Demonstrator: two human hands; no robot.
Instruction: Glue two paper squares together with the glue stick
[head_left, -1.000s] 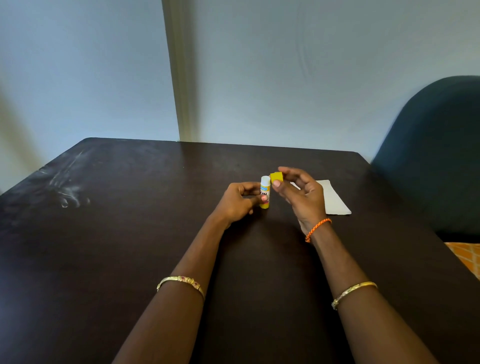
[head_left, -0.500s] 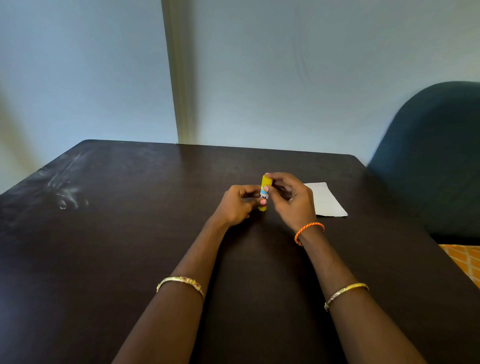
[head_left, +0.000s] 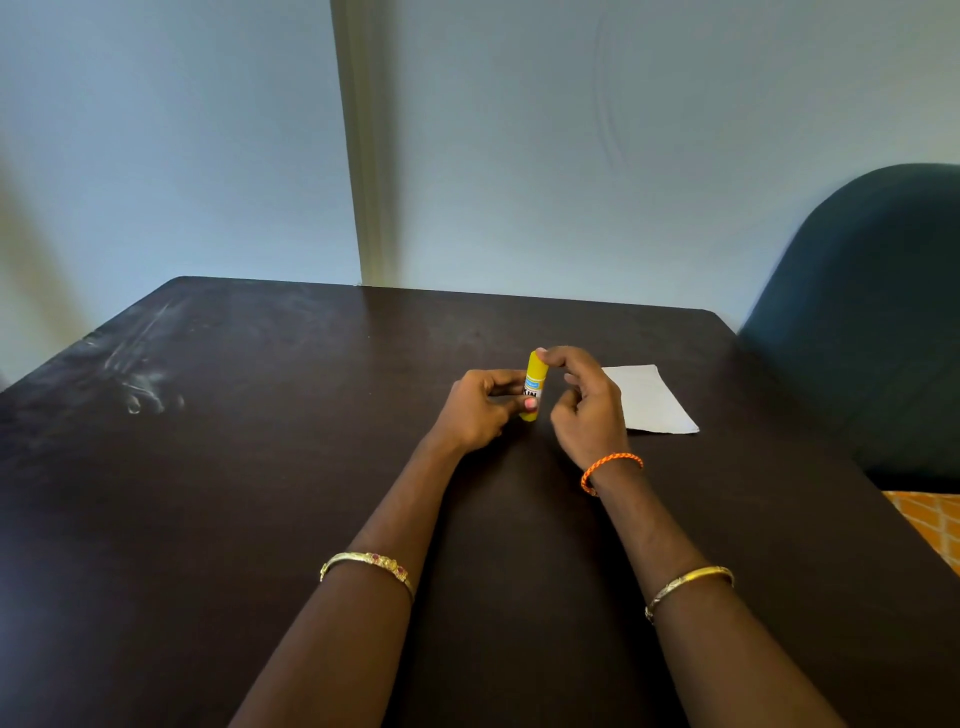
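Note:
A yellow glue stick (head_left: 535, 382) with its yellow cap on stands upright above the middle of the dark table (head_left: 260, 467). My left hand (head_left: 480, 408) grips its lower body between thumb and fingers. My right hand (head_left: 587, 402) is beside it on the right, its fingertips resting on the cap's top. White paper (head_left: 652, 400) lies flat on the table just right of my right hand, partly hidden by it; I cannot tell whether it is one sheet or two stacked.
A dark teal chair back (head_left: 872, 322) stands at the table's right side. An orange patterned cloth (head_left: 930, 525) shows past the right edge. A wall with a corner trim rises behind the far edge. Pale smudges mark the table's far left.
One second ago my right hand held the yellow cap apart from the white-tipped stick. The cap then went onto the stick, and my right fingers now rest on its top.

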